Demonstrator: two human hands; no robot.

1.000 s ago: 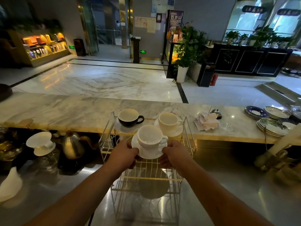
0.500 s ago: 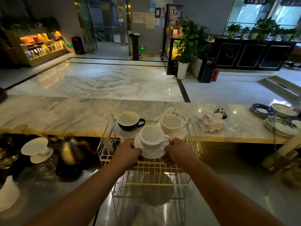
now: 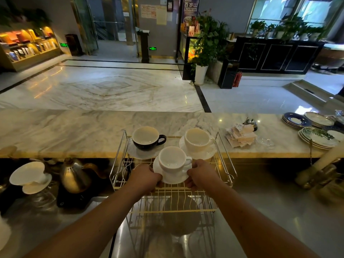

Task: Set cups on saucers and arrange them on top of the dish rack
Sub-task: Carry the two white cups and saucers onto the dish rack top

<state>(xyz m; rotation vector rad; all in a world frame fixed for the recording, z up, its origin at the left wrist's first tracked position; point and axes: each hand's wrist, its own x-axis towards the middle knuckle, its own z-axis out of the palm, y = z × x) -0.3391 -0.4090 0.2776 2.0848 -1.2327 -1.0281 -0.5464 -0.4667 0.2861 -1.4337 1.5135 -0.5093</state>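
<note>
A white cup (image 3: 172, 160) stands on a white saucer (image 3: 173, 178) over the top of the wire dish rack (image 3: 226, 164). My left hand (image 3: 144, 176) grips the saucer's left rim and my right hand (image 3: 202, 174) grips its right rim. Behind it, at the rack's far end, a black cup (image 3: 147, 138) with a white inside sits on its saucer (image 3: 137, 153) to the left. A cream cup (image 3: 198, 140) sits on its saucer (image 3: 204, 154) to the right. I cannot tell whether the held saucer touches the rack.
A marble counter (image 3: 74, 131) runs behind the rack. On it lie crumpled receipts (image 3: 240, 135), a call bell (image 3: 250, 123) and stacked plates (image 3: 316, 137) at the right. A metal kettle (image 3: 75, 176) and white dripper (image 3: 30, 176) stand left of the rack.
Both hands have carried the cup and saucer a little forward over the rack, closer to the two cups at the far end.
</note>
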